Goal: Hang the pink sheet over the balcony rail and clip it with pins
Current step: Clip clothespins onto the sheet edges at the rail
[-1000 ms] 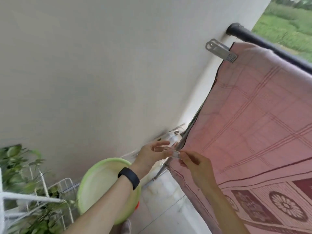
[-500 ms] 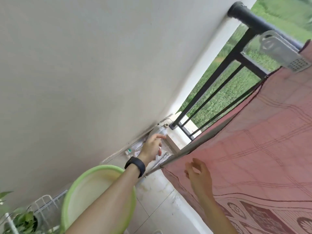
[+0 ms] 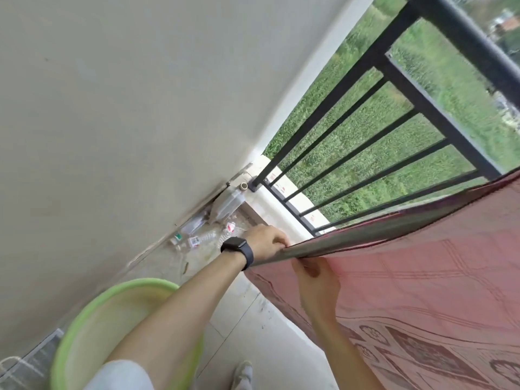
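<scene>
1. The pink sheet hangs on the right of the view, on my side of the black bars. Its side hem is stretched taut in a dark line from the picture's right edge down to my hands. Its top runs out of view, so I cannot tell how it sits on the balcony rail, and I see no pin.
2. My left hand grips the near end of the hem, fingers curled over it. My right hand is just beside it and below the hem, pinching the cloth with the thumb on the near face and the fingers tucked behind.
3. I judge this as straightening the side edge before clipping, with the clipping at this edge not yet done.
4. The main risk is pulling too hard toward me. That could drag the cloth along the rail or off it, and I cannot see the top to check.
5. Freeing one hand to fetch a pin could let the hem sag and bunch.
6. Clear bottles and litter lie in the floor corner, where the wall meets the base of the bars. A dropped pin could get lost there or slip between the bars.
7. A green basin stands by the wall, close under my left forearm. A step back could knock it.
</scene>
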A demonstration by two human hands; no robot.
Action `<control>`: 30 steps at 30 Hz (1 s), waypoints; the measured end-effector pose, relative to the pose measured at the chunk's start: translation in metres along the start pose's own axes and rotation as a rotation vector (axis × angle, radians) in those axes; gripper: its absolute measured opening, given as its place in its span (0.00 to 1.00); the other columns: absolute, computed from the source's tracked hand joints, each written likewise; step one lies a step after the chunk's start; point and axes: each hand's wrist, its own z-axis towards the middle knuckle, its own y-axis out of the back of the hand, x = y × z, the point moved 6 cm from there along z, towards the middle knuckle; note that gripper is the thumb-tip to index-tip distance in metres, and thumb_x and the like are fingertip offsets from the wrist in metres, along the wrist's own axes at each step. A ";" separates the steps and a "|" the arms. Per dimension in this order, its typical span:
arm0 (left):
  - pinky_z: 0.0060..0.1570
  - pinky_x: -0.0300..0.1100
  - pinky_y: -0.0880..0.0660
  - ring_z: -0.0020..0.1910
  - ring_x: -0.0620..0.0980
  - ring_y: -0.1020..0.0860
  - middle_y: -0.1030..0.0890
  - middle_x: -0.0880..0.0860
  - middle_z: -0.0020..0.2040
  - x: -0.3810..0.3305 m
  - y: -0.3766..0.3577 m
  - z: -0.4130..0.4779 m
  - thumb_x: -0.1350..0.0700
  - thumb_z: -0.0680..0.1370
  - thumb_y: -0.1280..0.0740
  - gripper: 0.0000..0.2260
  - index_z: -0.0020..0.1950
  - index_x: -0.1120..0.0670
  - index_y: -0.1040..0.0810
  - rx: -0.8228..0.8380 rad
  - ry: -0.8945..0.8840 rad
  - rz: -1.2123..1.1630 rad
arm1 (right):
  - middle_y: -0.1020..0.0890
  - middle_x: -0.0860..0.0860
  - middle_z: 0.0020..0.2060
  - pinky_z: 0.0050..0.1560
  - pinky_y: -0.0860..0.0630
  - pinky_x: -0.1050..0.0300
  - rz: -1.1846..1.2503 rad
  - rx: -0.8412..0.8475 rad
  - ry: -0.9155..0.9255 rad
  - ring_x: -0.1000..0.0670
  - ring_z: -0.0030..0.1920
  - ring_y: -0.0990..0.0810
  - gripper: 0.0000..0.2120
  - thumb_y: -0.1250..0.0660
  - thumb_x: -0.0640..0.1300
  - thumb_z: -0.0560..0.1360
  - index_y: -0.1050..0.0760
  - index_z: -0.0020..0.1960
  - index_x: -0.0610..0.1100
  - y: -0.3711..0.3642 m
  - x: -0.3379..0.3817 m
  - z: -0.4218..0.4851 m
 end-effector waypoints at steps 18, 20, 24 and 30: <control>0.39 0.48 0.27 0.45 0.55 0.22 0.18 0.52 0.51 0.003 0.024 -0.015 0.55 0.83 0.42 0.08 0.55 0.51 0.24 -0.201 -0.017 0.123 | 0.22 0.45 0.30 0.35 0.29 0.51 -0.029 -0.280 -0.279 0.43 0.34 0.23 0.07 0.36 0.45 0.72 0.34 0.43 0.51 0.082 -0.086 -0.056; 0.37 0.44 0.36 0.43 0.52 0.24 0.18 0.53 0.49 -0.002 0.022 -0.020 0.57 0.83 0.42 0.09 0.55 0.54 0.23 -0.204 -0.010 0.111 | 0.20 0.52 0.30 0.34 0.28 0.59 -0.046 -0.162 -0.244 0.52 0.34 0.21 0.08 0.32 0.43 0.73 0.31 0.42 0.52 0.066 -0.080 -0.056; 0.34 0.42 0.37 0.41 0.52 0.24 0.20 0.51 0.43 0.004 0.022 -0.045 0.57 0.83 0.42 0.08 0.53 0.53 0.23 -0.176 0.029 0.004 | 0.16 0.55 0.34 0.36 0.28 0.60 -0.017 0.142 -0.248 0.56 0.38 0.18 0.05 0.31 0.49 0.73 0.25 0.42 0.49 -0.004 -0.042 -0.050; 0.41 0.44 0.30 0.45 0.52 0.23 0.20 0.48 0.45 0.014 0.035 -0.060 0.54 0.82 0.40 0.06 0.51 0.48 0.23 -0.186 0.049 -0.139 | 0.14 0.49 0.37 0.53 0.19 0.44 0.332 0.166 -0.384 0.46 0.43 0.15 0.15 0.27 0.55 0.69 0.18 0.45 0.43 -0.060 0.016 -0.017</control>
